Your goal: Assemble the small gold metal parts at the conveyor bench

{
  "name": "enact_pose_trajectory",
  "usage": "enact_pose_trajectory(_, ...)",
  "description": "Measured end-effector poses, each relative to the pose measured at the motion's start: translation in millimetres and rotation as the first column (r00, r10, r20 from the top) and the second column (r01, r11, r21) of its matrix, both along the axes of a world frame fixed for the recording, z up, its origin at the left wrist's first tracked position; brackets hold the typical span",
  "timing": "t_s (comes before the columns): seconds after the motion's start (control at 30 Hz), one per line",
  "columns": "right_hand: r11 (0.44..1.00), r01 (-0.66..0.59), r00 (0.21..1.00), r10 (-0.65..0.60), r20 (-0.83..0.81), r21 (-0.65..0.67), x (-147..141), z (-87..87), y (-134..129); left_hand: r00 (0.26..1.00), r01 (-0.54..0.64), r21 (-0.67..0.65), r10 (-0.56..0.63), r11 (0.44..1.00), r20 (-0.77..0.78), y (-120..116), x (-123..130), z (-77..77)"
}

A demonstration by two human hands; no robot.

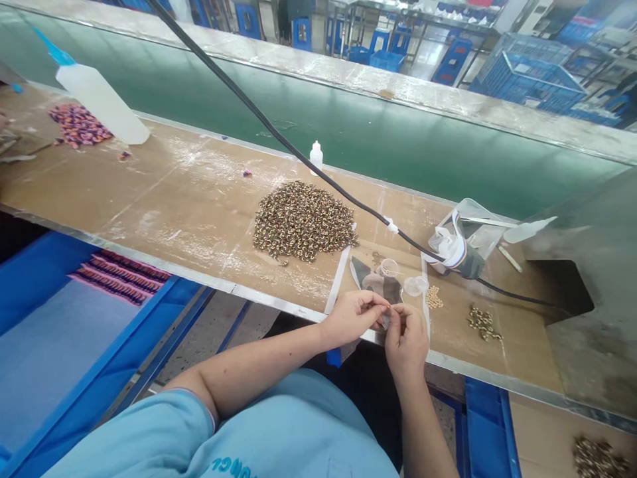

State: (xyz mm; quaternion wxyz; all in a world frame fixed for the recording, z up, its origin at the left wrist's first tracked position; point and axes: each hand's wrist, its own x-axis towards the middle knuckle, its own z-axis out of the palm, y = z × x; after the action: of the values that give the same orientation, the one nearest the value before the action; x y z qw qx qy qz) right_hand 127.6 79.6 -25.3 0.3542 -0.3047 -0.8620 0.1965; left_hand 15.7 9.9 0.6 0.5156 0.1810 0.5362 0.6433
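Note:
My left hand (pixel 351 320) and my right hand (pixel 407 338) meet fingertip to fingertip above the table's front edge. Both are pinched closed; whatever sits between the fingers is too small to make out. Just beyond them lies a dark and grey patterned sheet (pixel 373 282), with a small round clear cup (pixel 389 267) on it. A clear round lid or dish (pixel 415 286) is beside my right hand, close to a little pile of tan beads (pixel 434 297). Farther off to the left is a large heap of small brown and gold pieces (pixel 304 222).
A black cable (pixel 279 136) hangs across the view. A small white bottle (pixel 316 157) stands behind the heap. At right are a clear tray (pixel 478 229) with tools and a small brown-gold pile (pixel 484 323). A large squeeze bottle (pixel 104 103) and purple-orange pieces (pixel 79 125) are far left.

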Motion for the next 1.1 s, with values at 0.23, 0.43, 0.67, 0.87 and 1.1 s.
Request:
enact_pose_trajectory(0.23, 1.000, 0.012, 1.000, -0.012, 0.027, -0.018, 0.3, 0.9, -1.0, 0.994, -0.022, 0.051, 0.028, 0.998, -0.106, -1.7, 3.3, -4.8)
enact_pose_trajectory(0.43, 0.998, 0.008, 1.000, -0.006, 0.028, -0.062, 0.9, 1.6, -0.8, 0.992, -0.013, 0.059, 0.021, 0.998, -0.126, -3.0, 3.6, -4.4)
enact_pose_trajectory(0.67, 0.998, 0.017, 0.999, -0.016, 0.029, -0.059, 1.5, 1.9, 2.6, 0.992, -0.025, 0.046, 0.030, 0.999, -0.126, 0.7, 4.0, -6.7)
enact_pose_trajectory(0.87, 0.999, 0.002, 0.999, -0.003, 0.033, 0.038, 3.4, 0.6, 9.7, 0.931, -0.004, 0.151, 0.059, 0.989, -0.360, -20.6, -7.0, -4.1)
enact_pose_trajectory(1.1, 1.000, 0.011, 0.997, -0.012, 0.070, 0.012, 5.1, 2.0, 17.2, 0.392, -0.272, 0.053, 0.161, 0.961, -0.906, -89.9, -76.3, 9.1)
